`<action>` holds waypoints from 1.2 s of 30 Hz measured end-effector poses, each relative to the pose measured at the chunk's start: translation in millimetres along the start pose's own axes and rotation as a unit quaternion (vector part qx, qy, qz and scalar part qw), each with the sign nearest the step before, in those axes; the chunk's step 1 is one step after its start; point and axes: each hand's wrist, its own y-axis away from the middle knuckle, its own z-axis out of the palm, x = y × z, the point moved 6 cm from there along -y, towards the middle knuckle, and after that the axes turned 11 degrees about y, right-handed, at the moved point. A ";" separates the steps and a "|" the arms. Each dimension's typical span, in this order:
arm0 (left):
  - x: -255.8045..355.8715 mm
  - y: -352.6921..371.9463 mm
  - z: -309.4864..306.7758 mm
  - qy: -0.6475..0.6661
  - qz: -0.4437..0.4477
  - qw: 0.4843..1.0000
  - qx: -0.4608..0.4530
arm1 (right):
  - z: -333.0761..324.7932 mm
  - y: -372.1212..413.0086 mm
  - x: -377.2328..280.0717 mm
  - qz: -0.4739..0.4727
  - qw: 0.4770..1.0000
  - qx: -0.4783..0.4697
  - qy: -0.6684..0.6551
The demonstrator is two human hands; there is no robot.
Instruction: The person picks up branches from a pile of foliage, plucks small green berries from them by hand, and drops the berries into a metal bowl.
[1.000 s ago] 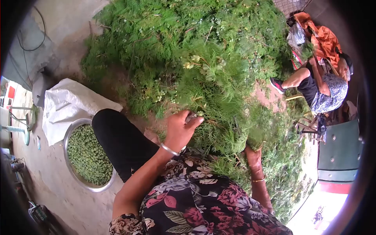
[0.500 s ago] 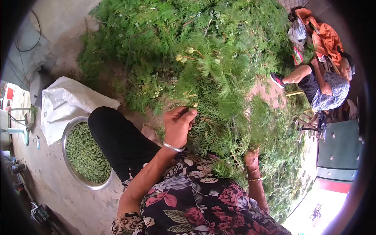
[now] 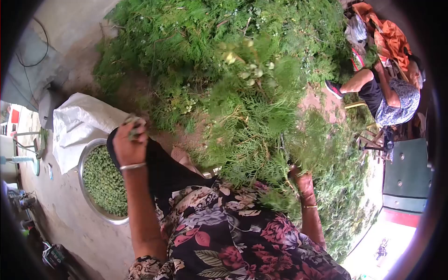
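Note:
My left hand (image 3: 130, 144), with a silver bangle at the wrist, is closed over my black-trousered knee. Small green cones (image 3: 135, 134) show between its fingers; how many is hidden. Just below and left of it stands a metal basin (image 3: 85, 196) filled with similar green cones. My right hand (image 3: 302, 183), with a thin gold bangle, is wrapped round the stem of a leafy conifer branch (image 3: 247, 135). The branch lies across my front and reaches up and away, partly blurred. Pale cones (image 3: 252, 72) hang near its far end.
A large heap of cut conifer branches (image 3: 196, 42) spreads ahead, with more foliage at right. A white sack (image 3: 79, 121) lies beside the basin. Another person (image 3: 396, 100) sits at upper right beside an orange cloth (image 3: 389, 35). A green panel (image 3: 406, 168) stands at right.
My left hand has moved from the branch leftward towards the basin, with green cones in it. The branch has shifted in my right hand, which has risen slightly.

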 end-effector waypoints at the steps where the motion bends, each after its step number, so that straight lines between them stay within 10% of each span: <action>1: 21.2 -0.4 -15.0 0.033 -0.007 0.999 -0.023 | -30.6 -11.7 -55.2 0.163 0.965 -0.150 -0.138; 6: 142.0 20.0 -70.8 -0.023 0.094 0.995 -0.005 | -9.6 -7.6 -14.8 -0.119 0.983 -0.078 0.115; 8: 179.3 38.4 -83.5 -0.134 0.214 0.956 0.150 | -19.8 -8.9 -37.2 -0.186 0.958 -0.070 0.208; 10: 212.7 47.3 -91.0 -0.435 0.403 0.766 0.249 | -23.4 -9.3 -44.6 -0.209 0.947 -0.065 0.233; 11: 227.1 49.9 -88.7 -0.656 0.347 0.605 0.289 | -17.2 -9.4 -36.7 -0.228 0.932 -0.065 0.274; 12: 228.0 50.0 -98.2 -0.655 0.347 0.604 0.291 | -7.1 -9.9 -20.8 -0.246 0.915 -0.064 0.314; 13: 220.0 55.3 -85.1 -0.738 0.378 0.481 0.286 | 66.4 14.2 94.1 -0.392 0.824 -0.034 0.408; 14: 211.7 58.8 -76.3 -0.803 0.399 0.347 0.276 | 54.0 15.3 71.0 -0.395 0.822 -0.034 0.408; 15: 204.0 56.8 -70.7 -0.751 0.428 0.441 0.244 | 14.0 1.7 39.0 -0.140 0.982 -0.086 0.091; 16: 190.2 57.9 -64.5 -0.716 0.442 0.485 0.239 | 0.4 2.1 30.9 0.142 0.951 -0.125 -0.243; 19: 115.5 55.7 3.8 -0.573 0.333 0.745 0.080 | -12.2 -5.6 18.8 0.155 0.946 -0.134 -0.251; 21: 49.6 76.1 75.5 -0.620 0.278 0.732 -0.035 | -18.3 -11.1 5.1 0.177 0.939 -0.134 -0.263; 22: 20.9 94.5 121.5 -0.680 0.444 0.548 -0.197 | -22.7 -16.9 -0.7 0.191 0.935 -0.132 -0.269; 26: -88.7 161.0 185.0 -0.558 0.467 0.490 -0.480 | -43.1 3.8 -12.8 0.256 0.914 -0.110 -0.295; 30: -161.3 185.6 199.9 -0.496 0.443 0.468 -0.582 | -23.9 -116.7 -115.2 0.314 0.886 -0.100 -0.327; 36: -231.3 158.3 192.7 -0.602 0.314 0.425 -0.599 | -69.0 11.6 -50.7 0.387 0.837 -0.103 -0.374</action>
